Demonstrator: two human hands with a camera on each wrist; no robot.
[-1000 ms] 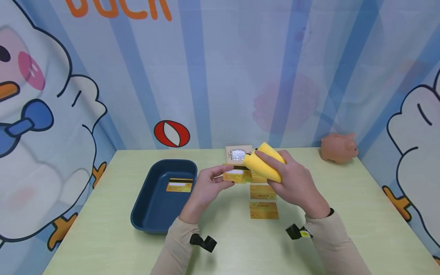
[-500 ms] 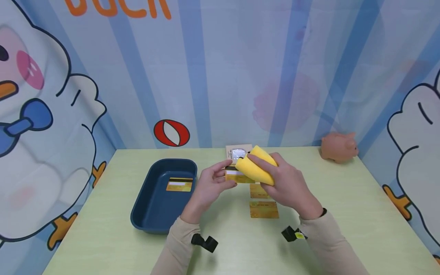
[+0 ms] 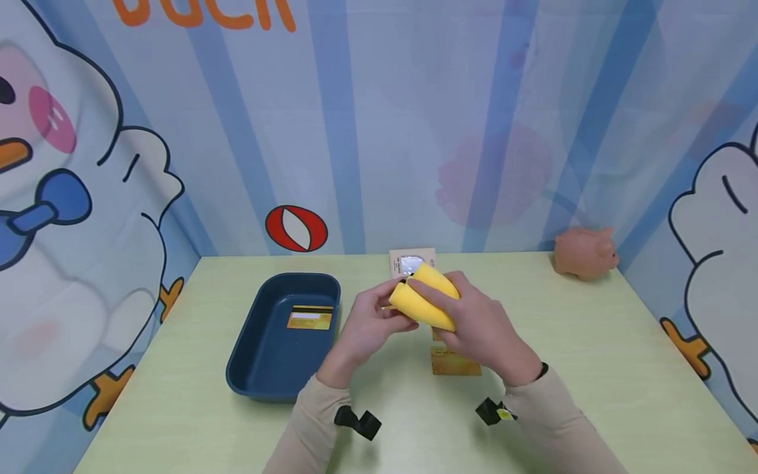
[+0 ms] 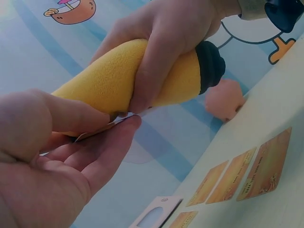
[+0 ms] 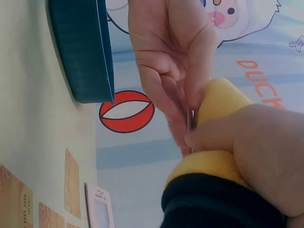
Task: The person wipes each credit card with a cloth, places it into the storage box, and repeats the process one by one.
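My right hand point(image 3: 480, 322) grips a soft, fuzzy yellow plush piece point(image 3: 422, 304), bent double, with a black end point(image 4: 212, 66). My left hand point(image 3: 370, 319) pinches a bank card between thumb and fingers; its thin edge point(image 5: 189, 122) shows in the right wrist view, and the plush covers most of it. The plush lies right against the card and the left fingertips. Below the hands, gold bank cards point(image 3: 456, 362) lie in a row on the table, partly hidden in the head view. Several show in the left wrist view, the nearest card point(image 4: 266, 166) lying flat.
A dark blue tray point(image 3: 237, 378) stands left of the hands, holding one bank card point(image 3: 310, 317) stripe side up. Behind the hands lies a small pale box with a window point(image 3: 398, 261). A pink piggy bank point(image 3: 585, 253) stands at the back right, against the printed backdrop.
My right hand has moved left and slightly down with the plush, which slides across the card and now hides it. My left hand stays near the same spot.
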